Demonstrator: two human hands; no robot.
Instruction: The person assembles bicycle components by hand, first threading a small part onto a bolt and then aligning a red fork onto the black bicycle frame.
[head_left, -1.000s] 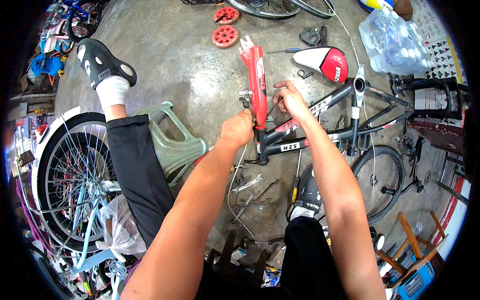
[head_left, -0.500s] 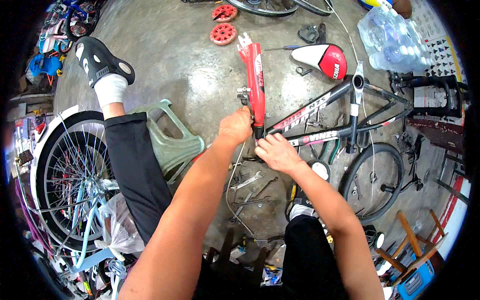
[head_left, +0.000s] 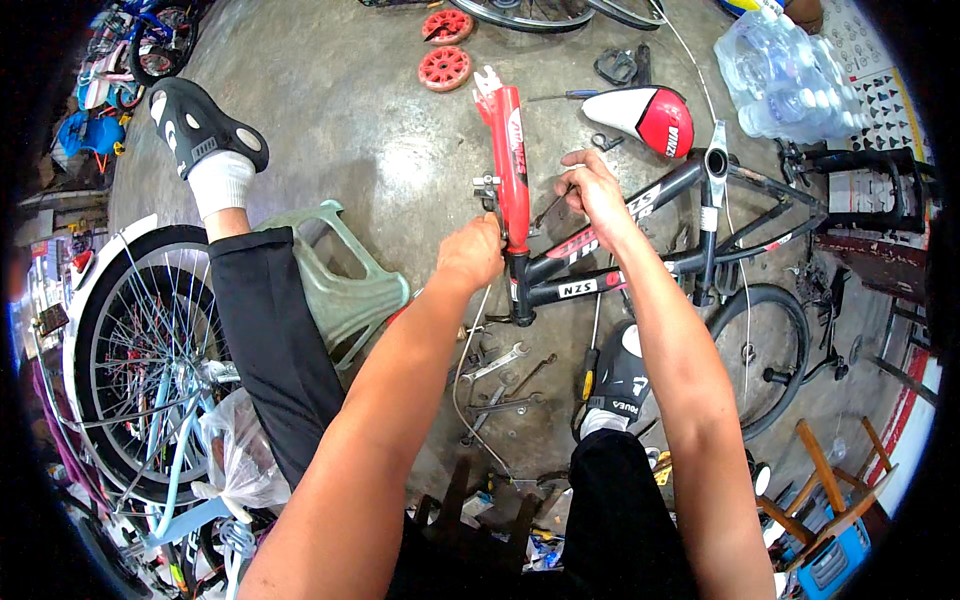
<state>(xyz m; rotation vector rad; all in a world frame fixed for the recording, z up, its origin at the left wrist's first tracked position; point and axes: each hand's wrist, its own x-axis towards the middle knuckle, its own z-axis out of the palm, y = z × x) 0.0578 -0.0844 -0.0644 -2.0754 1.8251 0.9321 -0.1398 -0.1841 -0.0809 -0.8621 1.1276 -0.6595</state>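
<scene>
My left hand [head_left: 472, 254] is closed round the lower part of a red bicycle fork [head_left: 512, 170], beside a small silver brake fitting [head_left: 486, 186]. The fork's lower end meets the head tube [head_left: 519, 290] of a black bicycle frame [head_left: 675, 262] with red and white markings. Over the frame's upper tube, to the right of the fork, is my right hand [head_left: 598, 196]. Its fingers are bent round a slim dark tool [head_left: 552, 211], whose tip points toward the fork joint; its exact kind is hard to make out.
Several wrenches [head_left: 505, 403] lie between my feet, near a yellow-and-black screwdriver [head_left: 590, 372]. A white-and-red saddle [head_left: 640, 118] and two red wheels [head_left: 444, 68] rest farther off. On the left stand a green plastic stool [head_left: 345, 290] and a spoked wheel [head_left: 150, 360].
My right hand has moved up and to the right, away from the head tube, and now has a slim tool in it. The left hand stays on the fork.
</scene>
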